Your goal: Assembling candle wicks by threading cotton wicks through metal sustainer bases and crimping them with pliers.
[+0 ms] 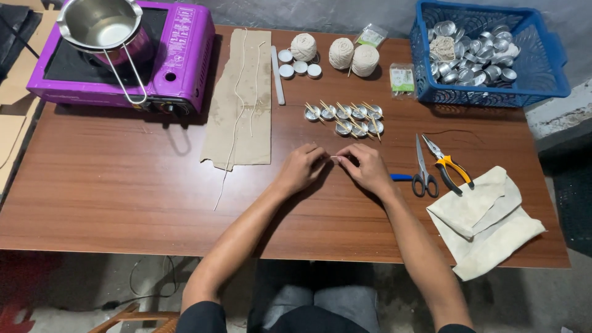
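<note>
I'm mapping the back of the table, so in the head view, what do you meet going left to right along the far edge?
Purple stove with steel pot → cardboard strip → white stick → small white discs → three twine balls → small packets → blue basket of metal cups.

Item between fingertips [336,158] (too small)

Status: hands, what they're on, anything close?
Left hand and right hand pinch a thin wick piece together. Scissors beside right hand. Wicked metal cups just beyond.
</note>
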